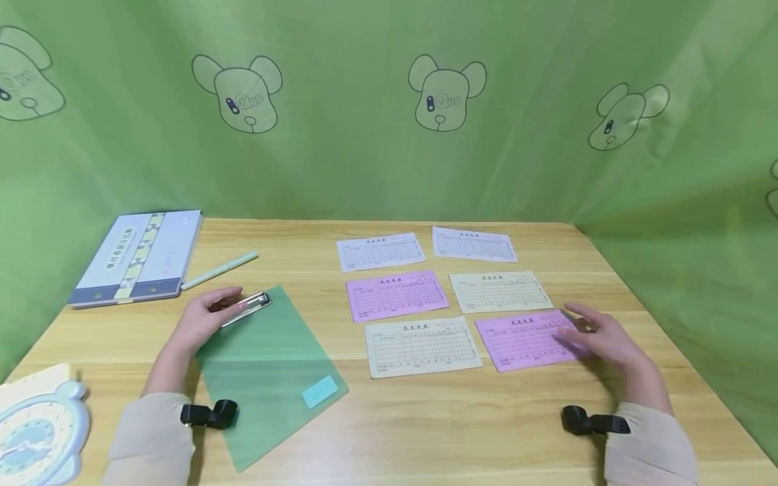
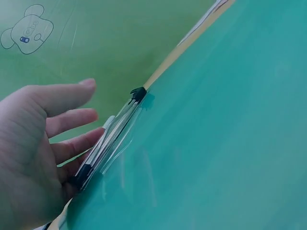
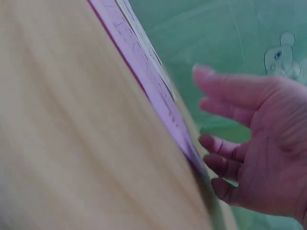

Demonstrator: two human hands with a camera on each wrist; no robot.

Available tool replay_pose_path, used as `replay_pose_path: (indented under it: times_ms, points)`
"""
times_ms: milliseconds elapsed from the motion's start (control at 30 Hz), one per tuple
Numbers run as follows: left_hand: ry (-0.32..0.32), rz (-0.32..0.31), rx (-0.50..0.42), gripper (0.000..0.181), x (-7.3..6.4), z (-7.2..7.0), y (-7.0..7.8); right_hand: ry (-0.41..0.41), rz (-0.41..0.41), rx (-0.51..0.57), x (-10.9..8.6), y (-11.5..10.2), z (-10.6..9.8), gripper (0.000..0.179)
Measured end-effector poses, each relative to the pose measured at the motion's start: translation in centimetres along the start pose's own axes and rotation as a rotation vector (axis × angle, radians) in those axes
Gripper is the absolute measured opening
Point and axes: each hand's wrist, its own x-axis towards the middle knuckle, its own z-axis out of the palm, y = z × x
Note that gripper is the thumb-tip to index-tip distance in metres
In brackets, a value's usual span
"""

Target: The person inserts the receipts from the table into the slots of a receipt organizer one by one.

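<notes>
A green translucent clipboard (image 1: 261, 378) lies aslant at the left of the table, a small blue label (image 1: 320, 391) near its lower right corner. Beside its metal clip (image 1: 246, 308) is my left hand (image 1: 203, 320); in the left wrist view the thumb stands apart and the fingertips reach behind the clip (image 2: 110, 139). Whether they touch it I cannot tell. My right hand (image 1: 602, 334) hovers at the right end of a pink form slip (image 1: 516, 341), its fingers loosely bent and holding nothing. In the right wrist view this hand (image 3: 273, 139) has a gap between thumb and fingers.
Another pink slip (image 1: 398, 297), cream slips (image 1: 423, 347) and pale lilac slips (image 1: 381, 252) lie in rows at centre right. A notebook (image 1: 142, 253) and a pale green pen (image 1: 220, 270) are at back left. A clock-shaped object (image 1: 36, 439) sits front left. Green curtains (image 1: 346, 169) enclose the table.
</notes>
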Motion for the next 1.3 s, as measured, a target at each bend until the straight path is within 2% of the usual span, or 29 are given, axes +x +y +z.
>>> replay_pose_path:
  times_ms: [133,233,300,567,900,1167,1300]
  points:
    - [0.01,-0.009,0.031,0.048,0.2,0.4,-0.3,0.006,0.004,-0.011,0.0,1.2,0.3,0.07]
    - [0.011,-0.016,0.06,0.048,0.3,0.7,-0.5,0.002,-0.019,-0.124,0.1,1.3,0.3,0.067]
    - [0.011,-0.009,0.077,0.047,0.4,0.8,-0.5,-0.009,-0.017,-0.156,0.1,1.2,0.3,0.066]
    - [0.031,0.034,0.149,0.039,0.3,0.8,-0.5,0.011,-0.02,-0.177,0.1,1.3,0.6,0.057]
    - [0.051,0.065,0.174,0.036,0.4,1.0,-0.7,-0.018,-0.004,-0.201,0.0,0.9,0.4,0.065]
    - [0.064,0.07,0.178,0.036,0.5,1.1,-0.7,0.07,-0.037,-0.192,0.0,1.5,0.6,0.052]
    - [0.069,0.067,0.176,0.036,0.4,1.1,-0.7,0.123,-0.02,-0.193,-0.1,1.5,0.8,0.046]
